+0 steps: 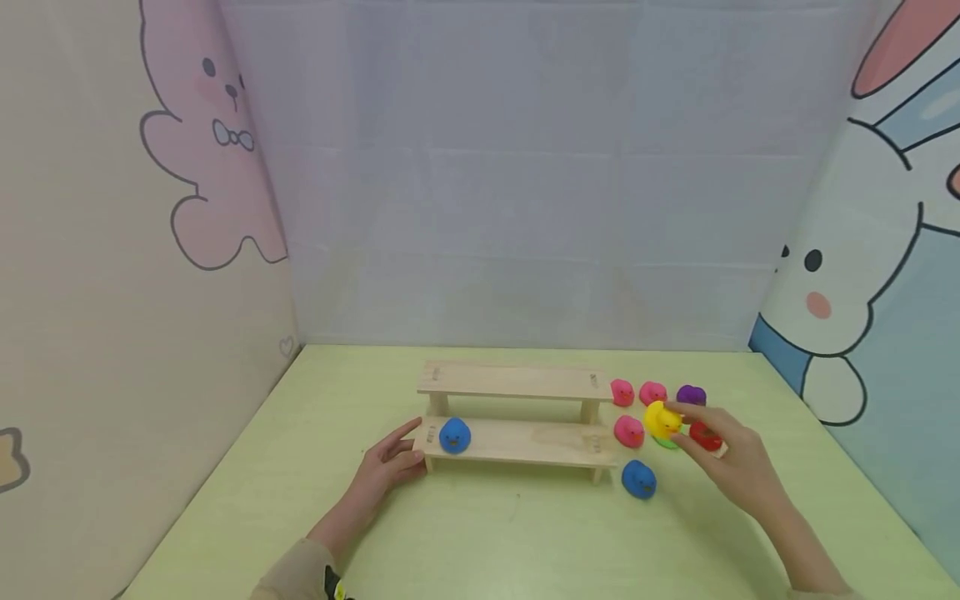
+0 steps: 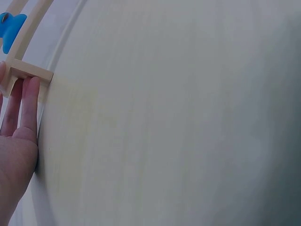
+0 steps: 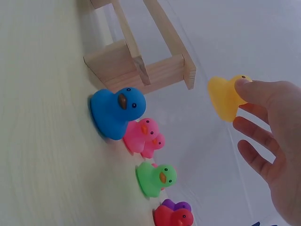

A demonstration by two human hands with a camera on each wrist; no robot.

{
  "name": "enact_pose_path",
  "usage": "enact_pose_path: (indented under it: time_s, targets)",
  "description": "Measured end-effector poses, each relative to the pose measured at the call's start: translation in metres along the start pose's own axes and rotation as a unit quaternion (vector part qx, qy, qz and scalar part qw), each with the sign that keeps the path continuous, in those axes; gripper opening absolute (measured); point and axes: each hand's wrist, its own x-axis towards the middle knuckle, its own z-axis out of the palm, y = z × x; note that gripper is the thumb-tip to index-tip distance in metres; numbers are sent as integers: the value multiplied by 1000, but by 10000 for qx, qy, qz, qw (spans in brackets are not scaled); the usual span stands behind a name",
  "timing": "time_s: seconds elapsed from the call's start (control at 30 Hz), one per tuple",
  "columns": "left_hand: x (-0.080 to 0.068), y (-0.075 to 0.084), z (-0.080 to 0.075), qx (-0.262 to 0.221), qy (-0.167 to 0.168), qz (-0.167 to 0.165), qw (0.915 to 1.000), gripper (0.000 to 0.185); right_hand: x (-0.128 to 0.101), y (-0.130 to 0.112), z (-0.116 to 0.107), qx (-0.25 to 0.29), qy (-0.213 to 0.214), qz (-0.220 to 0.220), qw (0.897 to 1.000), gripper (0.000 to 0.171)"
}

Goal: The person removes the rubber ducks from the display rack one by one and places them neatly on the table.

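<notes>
Pinching the yellow duck (image 1: 662, 419), the right hand's (image 1: 731, 462) fingers hide the green duck (image 3: 155, 179); left hand (image 1: 386, 467) relaxed

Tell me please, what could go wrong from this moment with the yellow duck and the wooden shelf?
1. The right hand holds the yellow duck only by its fingertips, lifted off the table; it could slip and fall among the pink ducks and the green duck below.
2. The other ducks sit close together beside the wooden shelf; a low pass might knock them.
3. The left hand only touches the shelf's end, so the shelf may shift.
</notes>
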Motion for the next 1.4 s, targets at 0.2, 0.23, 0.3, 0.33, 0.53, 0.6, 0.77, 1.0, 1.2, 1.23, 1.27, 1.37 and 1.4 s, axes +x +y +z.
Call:
enact_pose_path:
  time_s: [0.2,0.23,0.3,0.33,0.53,0.6,0.77,1.0,1.2,1.23,1.27,1.37,1.4]
  targets:
    - [-1,2,2,-57,-12,-38,10000,57,-8,10,-4,76,79,-34,9999,48]
    - [-1,2,2,-66,-14,-52,10000,57,-9,12,-5,73,75,-55,9999,48]
    - [-2,3,2,-55,-8,-56,10000,57,-12,15,-5,76,31,-43,10000,47]
    - [-2,2,2,-53,-6,-49,10000,57,-13,16,-5,42,-4,-24,10000,47]
    - [-2,2,1,-42,-51,16,10000,59,-20,25,-4,-246,-310,197,9990,46]
    - [-2,3,1,-47,-72,28,10000,59,-22,27,-3,-313,-438,327,9980,44]
    - [-1,3,1,-40,-67,26,10000,59,-26,32,-3,-323,-875,703,9931,39]
    - [0,1,1,-11,-27,-42,10000,58,-30,38,-2,-147,-1500,1162,9817,38]
    - [1,0,0,11,-32,-18,10000,58,-32,42,-1,15,-1868,1425,9720,36]
    - [0,0,0,0,-37,-13,10000,58,-33,42,-2,46,-1923,1455,9705,36]
    - [0,0,0,-11,-47,-11,10000,58,-33,43,-2,75,-1966,1472,9693,36]
    - [-1,1,1,-27,-63,0,10000,58,-34,45,-3,188,-2123,1530,9650,35]
    - [-1,1,0,-26,-66,4,10000,58,-34,45,-3,231,-2188,1576,9627,35]
